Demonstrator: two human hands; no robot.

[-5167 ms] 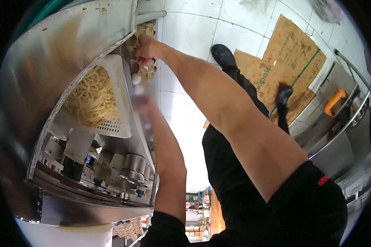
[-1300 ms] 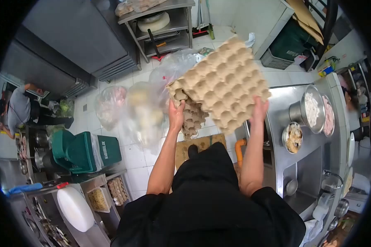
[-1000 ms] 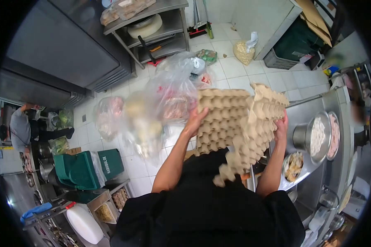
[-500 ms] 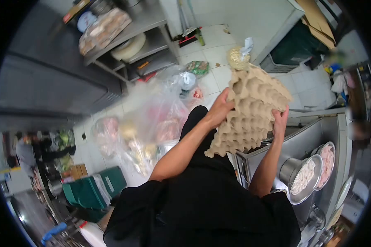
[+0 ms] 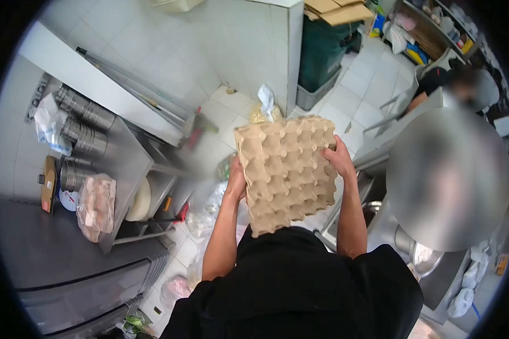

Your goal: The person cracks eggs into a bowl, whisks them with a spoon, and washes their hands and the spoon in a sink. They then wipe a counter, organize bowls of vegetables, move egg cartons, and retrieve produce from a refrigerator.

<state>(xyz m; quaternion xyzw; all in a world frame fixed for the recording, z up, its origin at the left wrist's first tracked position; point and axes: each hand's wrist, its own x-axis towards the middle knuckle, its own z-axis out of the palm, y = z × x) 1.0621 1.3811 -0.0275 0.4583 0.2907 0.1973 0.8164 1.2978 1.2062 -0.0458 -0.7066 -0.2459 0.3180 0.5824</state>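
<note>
The egg-tray stack (image 5: 288, 178) is tan, dull moulded pulp, roughly square, with rows of rounded cups parted by blunt raised peaks. Its broad cupped face is turned up toward the head camera, and the rims are wavy and uneven. The edges look layered, as if several trays are nested, though their number cannot be told. A small dark spot marks the middle of the face. The stack is held up off the floor, slightly turned, between the left hand (image 5: 237, 179) at its left edge and the right hand (image 5: 341, 160), whose thumb lies over the right edge. Its near edge borders the black clothing (image 5: 291, 271).
</note>
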